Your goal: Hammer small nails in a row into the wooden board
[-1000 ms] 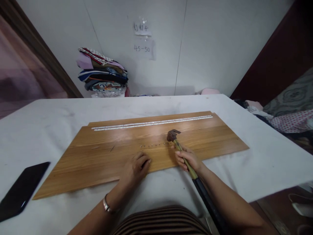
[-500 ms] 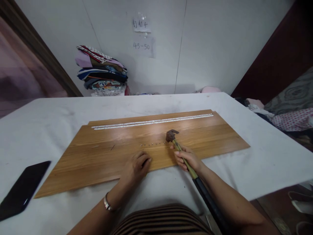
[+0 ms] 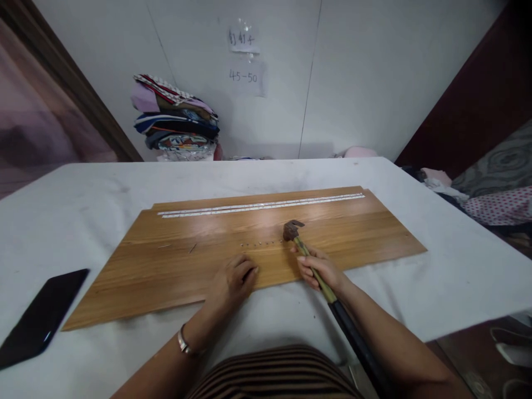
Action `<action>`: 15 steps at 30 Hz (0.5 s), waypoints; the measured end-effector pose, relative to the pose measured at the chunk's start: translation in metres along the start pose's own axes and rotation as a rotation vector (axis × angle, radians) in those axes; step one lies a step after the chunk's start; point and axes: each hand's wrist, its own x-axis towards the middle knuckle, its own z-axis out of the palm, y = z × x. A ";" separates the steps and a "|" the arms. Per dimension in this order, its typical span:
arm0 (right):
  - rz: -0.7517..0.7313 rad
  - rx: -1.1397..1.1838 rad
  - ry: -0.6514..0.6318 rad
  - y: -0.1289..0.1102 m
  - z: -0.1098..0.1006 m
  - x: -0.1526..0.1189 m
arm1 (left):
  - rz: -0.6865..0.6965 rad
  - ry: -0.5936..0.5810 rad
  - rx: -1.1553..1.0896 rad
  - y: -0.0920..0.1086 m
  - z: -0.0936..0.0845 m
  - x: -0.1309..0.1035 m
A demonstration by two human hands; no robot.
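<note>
My right hand (image 3: 326, 270) is wrapped around the claw hammer (image 3: 330, 295), gripping its yellowish handle a little below the rusty head. The hammer head hovers over or touches the wooden board (image 3: 366, 230); which one, I cannot tell. My left hand (image 3: 238, 275) rests loosely curled on the board's near edge, with nothing visible in it. A short row of small nail heads (image 3: 260, 243) runs across the board between the hands and the white strips. Two loose nails lie to the left, a pale nail (image 3: 164, 246) and a dark nail (image 3: 193, 249).
Two white marked strips (image 3: 261, 206) lie along the board's far side. A black phone (image 3: 44, 316) is on the white-covered table (image 3: 449, 282) at left. Folded clothes (image 3: 177, 119) are stacked by the wall, below and left of paper notes (image 3: 244, 75).
The view has shifted very slightly. Both hands and the hammer keep almost the same pose over the board.
</note>
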 end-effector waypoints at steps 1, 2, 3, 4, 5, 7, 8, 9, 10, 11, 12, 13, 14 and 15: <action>0.002 0.000 0.001 0.000 0.000 0.000 | -0.003 0.002 -0.001 -0.001 0.001 0.000; -0.001 -0.001 0.003 0.000 0.000 0.000 | -0.004 0.004 -0.002 -0.001 0.001 0.000; -0.007 0.001 0.005 0.000 0.000 0.000 | -0.003 0.004 -0.002 -0.001 0.001 0.000; -0.017 0.003 0.006 0.000 0.000 0.000 | 0.000 0.004 -0.002 -0.001 0.001 0.000; -0.026 0.005 0.008 0.000 -0.001 0.000 | 0.003 0.001 -0.001 -0.001 0.001 0.000; -0.038 0.009 0.011 0.000 -0.001 0.000 | 0.000 -0.013 0.002 0.000 0.000 0.000; -0.039 0.011 0.014 0.000 -0.001 0.000 | -0.001 -0.018 0.005 0.000 0.000 0.000; -0.035 0.011 0.017 0.001 -0.001 0.000 | -0.002 -0.019 0.008 0.001 0.000 0.000; -0.027 0.009 0.020 0.001 -0.002 0.000 | 0.001 -0.015 0.008 0.001 -0.001 0.000; -0.019 0.007 0.022 0.001 -0.002 0.001 | 0.006 -0.007 0.008 0.001 -0.001 0.001; -0.010 0.005 0.024 0.002 -0.002 0.001 | 0.012 -0.001 0.007 0.001 -0.001 0.001; -0.003 0.003 0.028 0.002 -0.002 0.001 | 0.017 0.003 0.006 0.001 -0.001 0.001; 0.000 0.004 0.031 0.002 -0.003 0.001 | 0.019 0.004 0.007 0.000 0.000 0.001; -0.001 0.006 0.033 0.001 -0.003 0.001 | 0.018 -0.002 0.007 0.000 0.000 0.001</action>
